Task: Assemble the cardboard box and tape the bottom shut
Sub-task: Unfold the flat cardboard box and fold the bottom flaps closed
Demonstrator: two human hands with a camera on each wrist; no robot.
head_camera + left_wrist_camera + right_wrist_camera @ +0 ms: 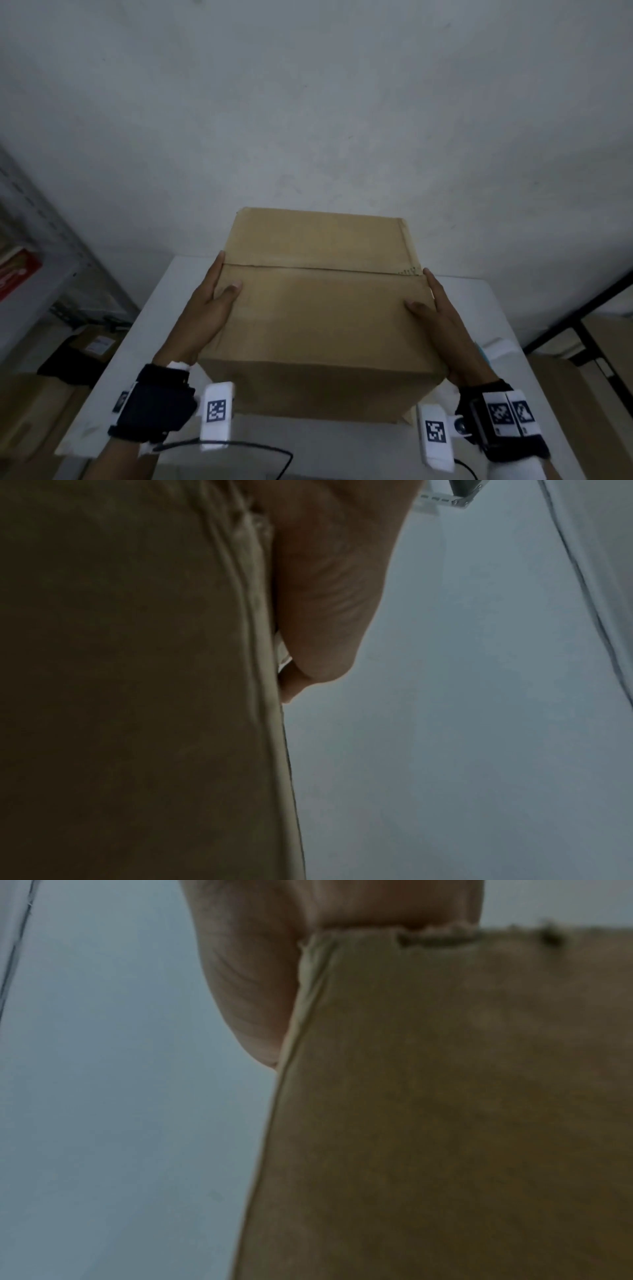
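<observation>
Box (318, 308) brown, flaps meeting; left hand (205, 308) and right hand (442, 318) grip its sides.

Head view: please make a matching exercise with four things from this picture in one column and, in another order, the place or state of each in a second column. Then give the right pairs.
Things
1. cardboard box
2. left hand
3. right hand
4. red package

Places or states
A. on the metal shelf at the left edge
B. holds the box's left side, thumb on top
C. stands on the white table, flaps folded shut
D. holds the box's right side, thumb on top

Pairs: 1-C, 2-B, 3-D, 4-A
</observation>
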